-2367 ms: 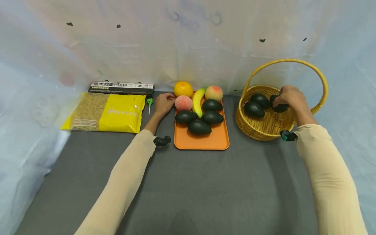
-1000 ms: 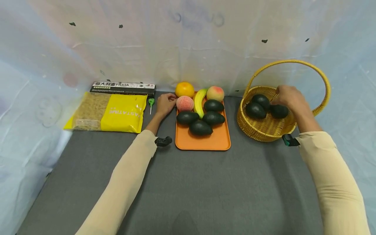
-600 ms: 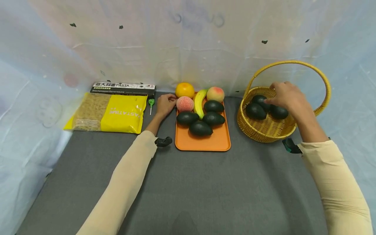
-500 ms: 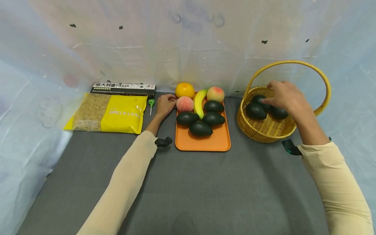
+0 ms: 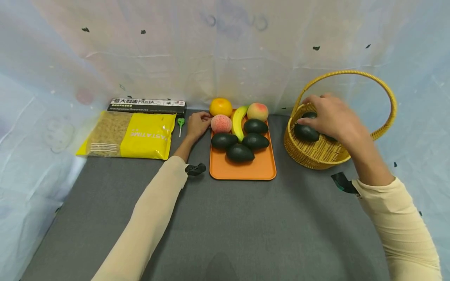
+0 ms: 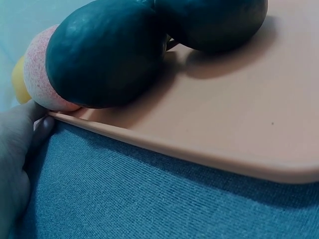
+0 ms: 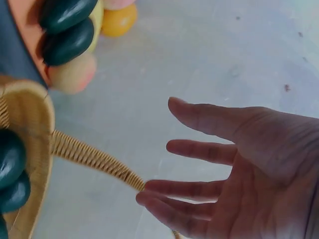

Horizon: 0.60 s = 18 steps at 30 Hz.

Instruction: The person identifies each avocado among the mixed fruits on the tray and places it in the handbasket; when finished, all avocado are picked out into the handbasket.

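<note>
My right hand (image 5: 328,117) hangs over the wicker basket (image 5: 318,154) at the right of the grey table, fingers spread and relaxed, holding nothing; the right wrist view shows the open palm (image 7: 249,164) with daylight between the fingers and the basket's handle (image 7: 94,159) passing just under the fingertips. Below it in the basket lie dark avocados, one plainly in sight (image 5: 306,132) toward the near-left of the bowl, another mostly covered by the hand (I cannot tell exactly how many sit under it). The thing that matters for me from here is the orange tray (image 5: 258,169) to the left of that hand, between my two arms, where four more avocados lie: the nearest (image 5: 240,153) at the front, its long axis running left to right across my view, with two (image 5: 223,140) (image 5: 255,141) just behind it and touching or nearly so, and a fourth (image 5: 255,126) further back beside the banana (image 5: 238,121). The left hand (image 5: 197,124) is much the closer to those, resting on the table at the tray's far-left corner, fingers loosely bent and gripping nothing; the left wrist view shows it (image 6: 17,164) touching the tray's rim right under the pink peach (image 6: 40,74). So the free hand sits a basket's reach away to the right. A second peach (image 5: 257,111), an orange (image 5: 220,107), a yellow pasta bag (image 5: 130,134) and a pasta box (image 5: 145,104) fill out the back.
</note>
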Each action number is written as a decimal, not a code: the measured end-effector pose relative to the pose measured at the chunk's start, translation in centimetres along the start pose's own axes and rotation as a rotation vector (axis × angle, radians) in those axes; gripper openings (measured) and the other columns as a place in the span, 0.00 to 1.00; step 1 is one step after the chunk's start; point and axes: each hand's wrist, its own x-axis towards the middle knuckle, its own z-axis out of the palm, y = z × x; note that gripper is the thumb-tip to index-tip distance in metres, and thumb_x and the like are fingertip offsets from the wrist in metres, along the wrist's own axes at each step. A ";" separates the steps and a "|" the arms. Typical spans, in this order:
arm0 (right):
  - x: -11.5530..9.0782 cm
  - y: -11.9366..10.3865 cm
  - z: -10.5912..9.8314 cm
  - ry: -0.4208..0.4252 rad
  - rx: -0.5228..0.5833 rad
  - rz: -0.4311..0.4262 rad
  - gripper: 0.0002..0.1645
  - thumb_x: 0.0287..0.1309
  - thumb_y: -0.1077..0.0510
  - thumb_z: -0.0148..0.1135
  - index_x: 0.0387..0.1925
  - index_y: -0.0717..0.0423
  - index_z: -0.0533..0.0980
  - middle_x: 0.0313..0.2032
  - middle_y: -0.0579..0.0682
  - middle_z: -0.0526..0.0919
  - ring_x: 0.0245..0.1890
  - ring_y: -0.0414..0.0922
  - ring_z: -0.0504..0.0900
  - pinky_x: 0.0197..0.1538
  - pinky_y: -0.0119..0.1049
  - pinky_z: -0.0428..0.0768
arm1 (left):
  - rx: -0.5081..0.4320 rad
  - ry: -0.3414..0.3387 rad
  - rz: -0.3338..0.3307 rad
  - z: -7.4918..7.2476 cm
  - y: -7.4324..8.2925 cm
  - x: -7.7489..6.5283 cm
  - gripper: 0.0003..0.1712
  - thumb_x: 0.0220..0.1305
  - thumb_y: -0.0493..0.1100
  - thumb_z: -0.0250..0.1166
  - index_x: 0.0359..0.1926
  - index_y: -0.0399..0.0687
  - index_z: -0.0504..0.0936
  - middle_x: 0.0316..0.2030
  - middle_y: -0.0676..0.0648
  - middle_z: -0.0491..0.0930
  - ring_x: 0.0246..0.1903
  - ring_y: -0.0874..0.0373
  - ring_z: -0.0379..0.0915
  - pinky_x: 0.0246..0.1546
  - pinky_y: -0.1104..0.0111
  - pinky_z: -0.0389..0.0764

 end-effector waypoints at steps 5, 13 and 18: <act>-0.7 -1.3 0.3 -0.006 0.113 -0.106 0.36 0.67 0.46 0.70 0.69 0.57 0.73 0.65 0.67 0.77 0.63 0.64 0.76 0.63 0.64 0.75 | 0.010 -0.006 -0.004 0.0 0.0 0.0 0.17 0.68 0.47 0.69 0.48 0.39 0.90 0.41 0.38 0.91 0.41 0.45 0.88 0.52 0.56 0.83; -1.3 -3.0 1.8 -0.041 0.261 -0.192 0.33 0.66 0.47 0.71 0.68 0.53 0.74 0.60 0.62 0.83 0.58 0.59 0.83 0.57 0.59 0.80 | 0.004 -0.006 0.004 -0.1 0.3 -0.2 0.16 0.68 0.47 0.70 0.47 0.38 0.90 0.41 0.37 0.91 0.42 0.45 0.88 0.53 0.55 0.83; -1.4 -3.9 2.8 -0.040 0.333 -0.230 0.32 0.66 0.49 0.71 0.68 0.52 0.74 0.65 0.60 0.80 0.63 0.61 0.81 0.60 0.61 0.80 | 0.010 -0.005 0.005 -0.2 0.3 -0.2 0.16 0.68 0.47 0.70 0.47 0.38 0.90 0.41 0.37 0.91 0.42 0.45 0.88 0.53 0.55 0.83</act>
